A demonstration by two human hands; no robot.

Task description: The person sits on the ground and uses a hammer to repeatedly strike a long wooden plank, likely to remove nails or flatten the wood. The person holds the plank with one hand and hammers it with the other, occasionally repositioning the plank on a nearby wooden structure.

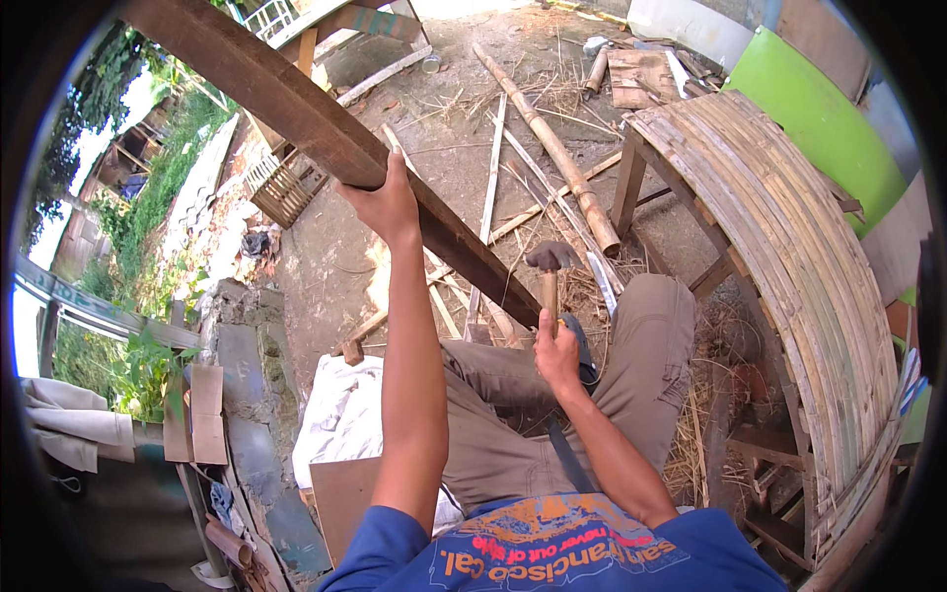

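Note:
A long dark-brown wooden beam (pixel 286 102) slants from the upper left down toward my knees. My left hand (pixel 388 204) grips it about midway, fingers wrapped over its edge. In my right hand (pixel 557 350) is a claw hammer (pixel 550 286), held upright by its wooden handle with the dark metal head on top. The hammer stands beside the beam's lower end; whether they touch I cannot tell. My legs (pixel 646 335) in brown trousers are bent under the beam.
A bamboo-slat bench (pixel 789 237) curves along my right. Bamboo poles (pixel 557 153) and thin wood strips (pixel 493 178) lie on the ground ahead. At my left are a white cloth (pixel 340 419) and a low block wall (pixel 247 395). A slatted crate (pixel 281 187) sits farther off.

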